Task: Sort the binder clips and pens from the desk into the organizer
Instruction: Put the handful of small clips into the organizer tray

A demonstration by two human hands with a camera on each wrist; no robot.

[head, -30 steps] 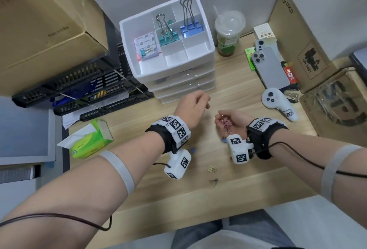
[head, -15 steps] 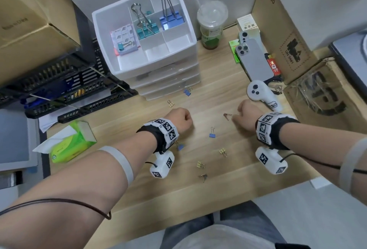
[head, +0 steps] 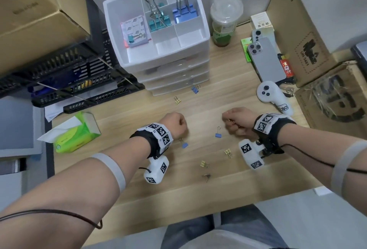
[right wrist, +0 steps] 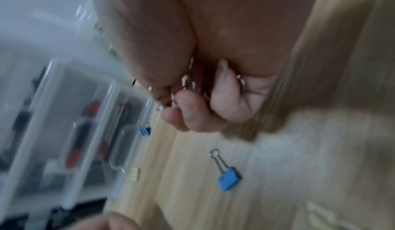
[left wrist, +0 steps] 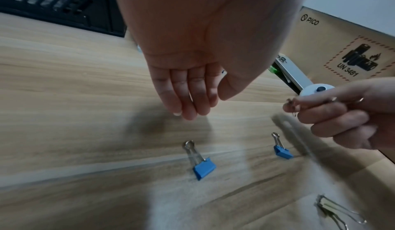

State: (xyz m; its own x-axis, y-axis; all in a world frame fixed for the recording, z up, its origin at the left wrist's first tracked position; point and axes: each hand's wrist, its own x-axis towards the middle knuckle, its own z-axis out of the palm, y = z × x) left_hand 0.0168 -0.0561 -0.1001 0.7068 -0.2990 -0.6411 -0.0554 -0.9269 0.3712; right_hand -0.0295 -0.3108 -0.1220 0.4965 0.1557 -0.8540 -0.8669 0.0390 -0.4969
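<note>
**Clips in your right fist, more loose on the worktop**

Your right hand (head: 237, 121) clenched several small metal-handled binder clips (right wrist: 188, 81). Your left hand (head: 175, 124) hung relaxed, holding nothing. Two small blue binder clips (left wrist: 204, 167) (head: 218, 133) lay on the pale wooden worktop (head: 198, 199) between your hands, well short of the white drawer organizer (head: 158, 57).
</note>
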